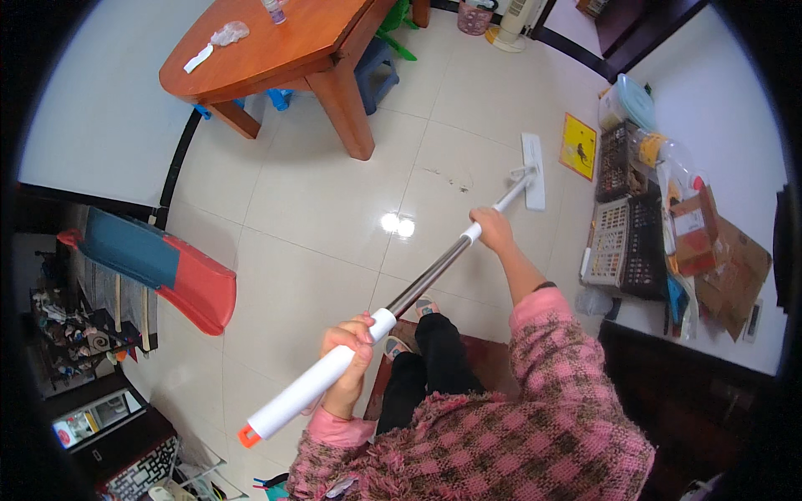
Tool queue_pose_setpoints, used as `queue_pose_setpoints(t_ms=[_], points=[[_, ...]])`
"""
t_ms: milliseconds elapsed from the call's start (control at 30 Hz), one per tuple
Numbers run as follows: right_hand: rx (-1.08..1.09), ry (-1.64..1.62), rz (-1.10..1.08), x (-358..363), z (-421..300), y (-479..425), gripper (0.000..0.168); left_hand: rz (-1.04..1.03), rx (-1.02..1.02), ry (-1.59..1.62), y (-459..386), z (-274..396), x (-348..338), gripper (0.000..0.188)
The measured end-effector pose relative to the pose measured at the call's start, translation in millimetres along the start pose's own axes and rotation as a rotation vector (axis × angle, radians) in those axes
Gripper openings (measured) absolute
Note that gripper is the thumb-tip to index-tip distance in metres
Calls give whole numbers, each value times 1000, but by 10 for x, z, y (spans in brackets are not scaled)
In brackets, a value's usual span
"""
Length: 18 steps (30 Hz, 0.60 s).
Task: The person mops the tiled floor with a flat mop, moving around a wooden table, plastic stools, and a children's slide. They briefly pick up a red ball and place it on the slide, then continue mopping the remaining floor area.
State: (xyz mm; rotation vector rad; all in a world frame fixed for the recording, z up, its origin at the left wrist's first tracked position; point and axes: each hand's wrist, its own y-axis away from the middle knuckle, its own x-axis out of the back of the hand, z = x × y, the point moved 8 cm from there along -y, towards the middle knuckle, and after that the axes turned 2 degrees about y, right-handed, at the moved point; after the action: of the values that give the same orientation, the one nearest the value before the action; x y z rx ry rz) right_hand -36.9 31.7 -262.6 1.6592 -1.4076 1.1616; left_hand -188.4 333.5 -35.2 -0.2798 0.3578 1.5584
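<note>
Both my hands grip a flat floor mop (432, 273) with a white and silver pole. My left hand (349, 357) is closed around the white upper handle, close to its orange hanging loop (249, 436). Farther down, my right hand (493, 229) wraps the pole by a white collar. The white flat mop head (533, 172) lies on the tiled floor (313, 206), right of some dark debris (462, 188). Its underside is hidden.
A wooden table (294, 37) stands at the upper left, with a blue stool (376, 72) beside it. A blue and red plastic slide (197, 282) is at the left. Baskets (608, 241), a yellow sheet (578, 146) and cardboard (730, 275) line the right wall.
</note>
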Motion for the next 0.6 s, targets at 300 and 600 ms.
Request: queue_pose_setpoints(t_ms=[300,600], points=[[422,-440,-325,-734,-1723,-167,11,618,-73,-132,1021,837,1086,20],[788,-865,-615,-280,-4561,1154,18,637,-505,-295,2928,3322,1262,25]])
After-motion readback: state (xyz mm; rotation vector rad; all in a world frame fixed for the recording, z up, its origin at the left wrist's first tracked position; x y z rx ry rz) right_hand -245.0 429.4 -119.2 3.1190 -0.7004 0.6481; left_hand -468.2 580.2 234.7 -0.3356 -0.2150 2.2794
